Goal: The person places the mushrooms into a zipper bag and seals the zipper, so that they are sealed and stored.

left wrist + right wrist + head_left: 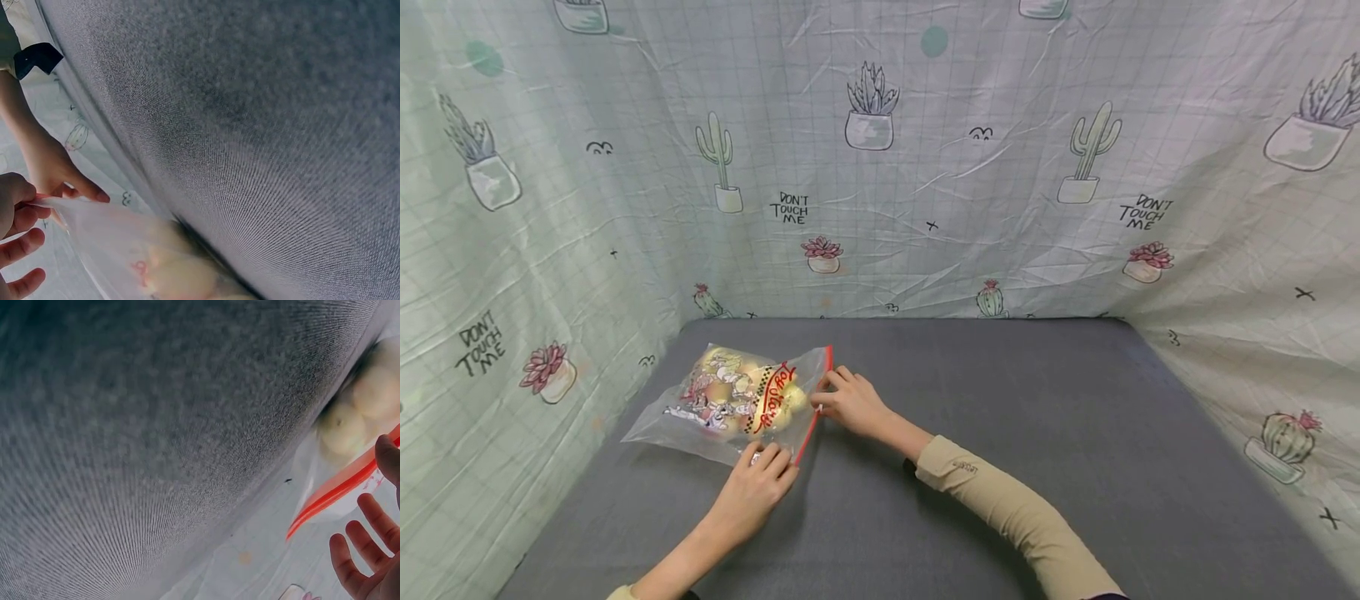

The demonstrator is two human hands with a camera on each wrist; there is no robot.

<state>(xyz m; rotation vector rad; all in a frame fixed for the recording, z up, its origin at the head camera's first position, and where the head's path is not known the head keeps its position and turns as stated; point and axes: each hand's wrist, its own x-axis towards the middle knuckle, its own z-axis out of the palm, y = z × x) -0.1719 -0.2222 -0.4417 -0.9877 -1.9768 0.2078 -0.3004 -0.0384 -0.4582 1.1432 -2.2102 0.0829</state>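
A clear zip bag (688, 417) with cartoon figures and red lettering lies on the left part of the table. Inside it are several round yellowish fruits (342, 430), which look like apples. A red zip strip (808, 436) runs along the bag's right edge. My left hand (754, 487) pinches the near end of that edge between thumb and forefinger, its other fingers apart from the bag in the left wrist view. Midway along the strip, my right hand (857, 406) pinches the zip with thumb and forefinger; a small white piece, perhaps the slider, shows at its fingertips.
A dark grey cloth-covered table (1000, 400) spreads to the right of the bag. Pale curtains (925, 183) printed with cacti hang along the back and both sides.
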